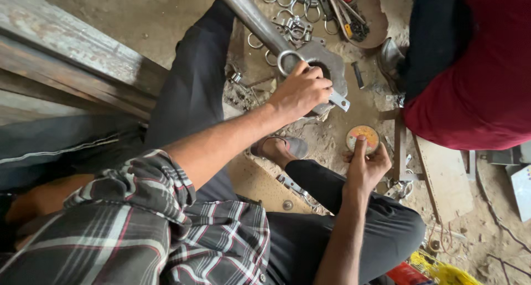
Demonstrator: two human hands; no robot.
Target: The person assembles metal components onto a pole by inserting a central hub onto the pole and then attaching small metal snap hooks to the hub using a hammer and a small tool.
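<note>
The left hand (301, 90) lies curled over the near edge of a lobed grey metal plate (332, 63) on the dirt floor, its fingers folded close together and pressing on the plate and on a steel ring (288, 61) at the plate's left edge; the palm side is hidden, so whether the fingers actually grip anything beneath cannot be told. A flat metal tab (340, 101) pokes out from under the hand at the plate's lower right. A long steel pipe (250, 16) runs up and left from the plate and is cut off at the top of the view. Below and right of the plate, the right hand (366, 166) holds a small round disc (363, 138) with an orange-yellow face, the fingers pinched narrowly on it with one fingertip laid over its front; the lower part of the disc is covered by the hand. Beyond the plate, a heap of metal rings and clamps (293, 19) is too tangled to separate piece by piece. Right of the plate, another person in a red top (481, 69) is only partly in view, a dark shoe (390, 58) showing close by. Just below the plate, the wearer's sandalled foot (282, 148) rests on the ground, half hidden by the forearm.
</note>
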